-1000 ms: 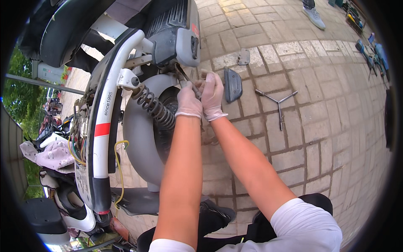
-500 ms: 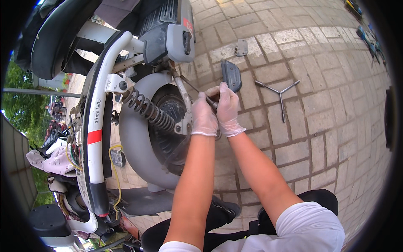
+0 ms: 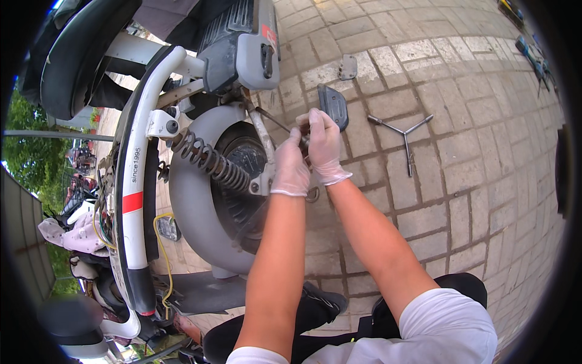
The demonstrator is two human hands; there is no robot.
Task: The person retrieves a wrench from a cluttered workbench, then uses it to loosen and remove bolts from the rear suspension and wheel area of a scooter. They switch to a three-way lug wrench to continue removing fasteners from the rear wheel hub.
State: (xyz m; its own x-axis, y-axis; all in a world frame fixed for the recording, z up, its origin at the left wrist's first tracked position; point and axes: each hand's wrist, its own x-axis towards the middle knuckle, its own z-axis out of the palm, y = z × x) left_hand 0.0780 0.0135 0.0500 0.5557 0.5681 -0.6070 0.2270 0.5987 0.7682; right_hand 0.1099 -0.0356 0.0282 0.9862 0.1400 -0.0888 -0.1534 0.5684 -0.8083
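Both my hands wear thin translucent gloves and meet just right of the scooter's rear wheel. A thin metal rod runs from under the scooter body to the fingertips of my left hand, which are closed on it. Close beside, my right hand is closed with bent, pinched fingers; the small dark part between the hands is mostly hidden. A coil-spring shock absorber and a grey metal strut stand left of my hands. Below them a metal hook-shaped end shows.
A three-armed socket wrench lies on the paving right of my hands. Beyond my fingers rest a dark footrest pad and a small grey plate. Tools lie far right. The white scooter frame rises at left.
My right hand has rolled and shifted slightly left and up, its fingers more curled. The dark part between my hands is now more hidden. The view has shifted slightly.
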